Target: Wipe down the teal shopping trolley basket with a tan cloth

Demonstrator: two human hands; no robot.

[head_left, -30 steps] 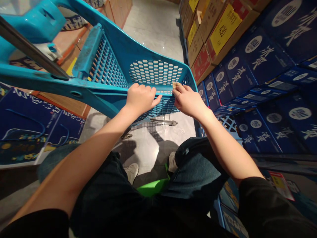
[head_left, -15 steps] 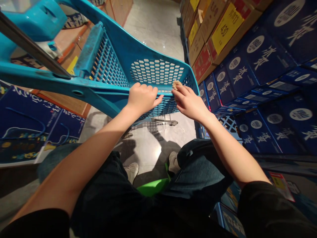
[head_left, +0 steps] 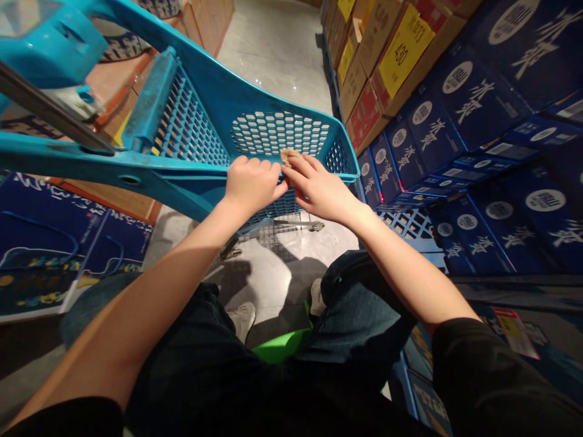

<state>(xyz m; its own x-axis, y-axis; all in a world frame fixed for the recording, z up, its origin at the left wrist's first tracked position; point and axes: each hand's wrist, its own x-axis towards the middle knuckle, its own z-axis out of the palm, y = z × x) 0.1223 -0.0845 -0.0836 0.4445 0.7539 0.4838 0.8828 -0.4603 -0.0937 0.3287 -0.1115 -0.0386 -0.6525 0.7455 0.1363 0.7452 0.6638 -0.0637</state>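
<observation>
A blue plastic shopping cart basket [head_left: 277, 130] with a perforated wall is tipped in front of me. My left hand [head_left: 251, 184] grips its near rim, fingers curled over the edge. My right hand [head_left: 316, 189] presses a small tan pad or cloth [head_left: 288, 156] against that rim, right beside my left fingertips. I am seated with my knees apart; a green stool [head_left: 280, 345] shows between my legs.
Stacked dark blue cartons [head_left: 473, 109] and brown boxes with a yellow price tag [head_left: 403, 51] line the right. Blue gift bags [head_left: 68, 243] lie at the left. A grey tiled aisle [head_left: 273, 42] runs ahead. The cart's metal frame [head_left: 291, 226] sits under the basket.
My right hand has slid left along the rim with the tan pad, from near the basket's right corner to beside my left hand. The left hand stayed on the rim.
</observation>
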